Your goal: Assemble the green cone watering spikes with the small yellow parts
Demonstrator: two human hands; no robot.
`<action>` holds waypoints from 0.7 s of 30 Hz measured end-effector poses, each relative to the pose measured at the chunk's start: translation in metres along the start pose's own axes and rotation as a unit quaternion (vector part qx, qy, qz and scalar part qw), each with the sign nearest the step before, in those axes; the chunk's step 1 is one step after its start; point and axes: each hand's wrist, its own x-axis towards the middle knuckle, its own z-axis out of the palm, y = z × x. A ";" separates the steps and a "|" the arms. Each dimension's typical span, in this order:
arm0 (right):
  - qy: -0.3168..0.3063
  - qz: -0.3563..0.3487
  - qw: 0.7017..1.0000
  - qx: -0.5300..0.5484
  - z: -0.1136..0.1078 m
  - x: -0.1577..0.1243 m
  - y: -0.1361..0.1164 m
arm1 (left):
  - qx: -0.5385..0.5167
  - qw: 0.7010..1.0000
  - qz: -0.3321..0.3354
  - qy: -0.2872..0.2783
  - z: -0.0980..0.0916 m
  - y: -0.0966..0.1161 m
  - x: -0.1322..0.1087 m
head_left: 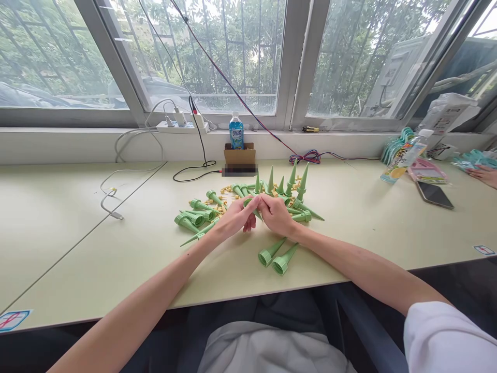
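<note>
My left hand is closed around a green plant watering spike, its round threaded end facing up. My right hand meets it, thumb and fingers pinched at the spike's side; whatever they pinch is hidden. Around my hands lie several more green spikes, some on their sides at the left, some upright on their caps at the back right. Small yellow valve pieces are scattered among them. Nearer to me, two spikes rest with open ends towards me.
Behind the pile are a small cardboard box and a blue-labelled bottle. Cables run along the back. At the right stand a juice bottle and a phone; another person's hand shows at the edge.
</note>
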 end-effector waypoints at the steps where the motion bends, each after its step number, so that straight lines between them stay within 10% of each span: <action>1: 0.000 0.000 1.000 0.000 0.000 0.000 0.000 | 0.001 1.000 0.001 0.000 0.000 0.000 0.000; 21: -0.023 0.018 1.000 0.001 -0.002 0.001 -0.001 | 0.100 0.995 0.006 0.029 -0.002 0.001 0.001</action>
